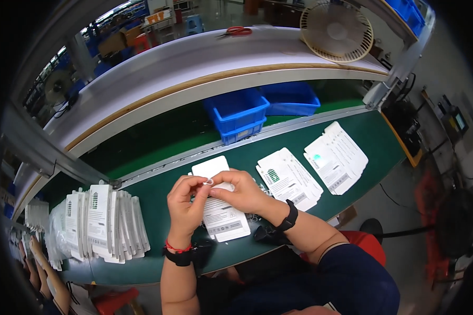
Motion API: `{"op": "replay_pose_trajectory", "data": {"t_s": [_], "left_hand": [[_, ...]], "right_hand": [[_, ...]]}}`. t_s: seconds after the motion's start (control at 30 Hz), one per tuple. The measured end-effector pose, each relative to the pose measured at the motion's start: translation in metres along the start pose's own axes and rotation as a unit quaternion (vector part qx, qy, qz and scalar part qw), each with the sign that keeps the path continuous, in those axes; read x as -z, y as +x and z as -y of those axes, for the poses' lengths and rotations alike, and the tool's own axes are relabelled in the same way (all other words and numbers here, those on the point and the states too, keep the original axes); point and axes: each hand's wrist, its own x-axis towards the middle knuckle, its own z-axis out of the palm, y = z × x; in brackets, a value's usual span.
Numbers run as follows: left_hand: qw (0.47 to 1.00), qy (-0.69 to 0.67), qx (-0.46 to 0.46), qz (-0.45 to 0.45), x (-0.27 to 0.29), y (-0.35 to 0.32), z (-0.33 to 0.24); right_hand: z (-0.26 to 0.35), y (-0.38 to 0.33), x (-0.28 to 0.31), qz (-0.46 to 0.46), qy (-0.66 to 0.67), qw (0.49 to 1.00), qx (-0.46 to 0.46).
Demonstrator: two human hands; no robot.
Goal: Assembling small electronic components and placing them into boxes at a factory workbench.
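Note:
My left hand (185, 203) and my right hand (238, 190) meet over a flat white printed package card (222, 218) lying on the green table (163, 262). Between the fingertips of both hands is a small white ring-shaped piece (208, 181), pinched at the card's upper part. A red cord and a black band circle my left wrist; a black watch sits on my right wrist. Small loose ring pieces (253, 216) lie on the table beside my right wrist.
A fanned stack of white cards (102, 220) stands at left. Two more flat cards (289, 178) (335, 156) lie to the right. Blue bins (237, 113) sit behind on the conveyor. A fan (336, 30) and red scissors (237, 31) rest on the upper shelf. Another person's arm (50, 273) shows at lower left.

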Motion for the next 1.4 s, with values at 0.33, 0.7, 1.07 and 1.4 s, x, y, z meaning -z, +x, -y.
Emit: {"op": "replay_pose_trajectory", "data": {"t_s": [0.33, 0.7, 1.07, 1.4], "left_hand": [[0.995, 0.057, 0.06, 0.053, 0.011, 0.0, -0.003], [0.988, 0.121, 0.018, 0.092, 0.009, 0.005, -0.009], [0.99, 0.125, 0.066, 0.019, 0.013, 0.004, -0.003], [0.985, 0.112, 0.127, -0.019, 0.014, 0.001, 0.0]], "right_hand": [[0.006, -0.004, 0.001, -0.045, -0.065, 0.997, -0.008], [0.004, -0.005, 0.002, -0.068, -0.133, 0.988, 0.026], [0.009, -0.005, 0.002, 0.035, 0.066, 0.995, -0.07], [0.006, -0.009, -0.003, 0.053, 0.145, 0.978, -0.139]]}}
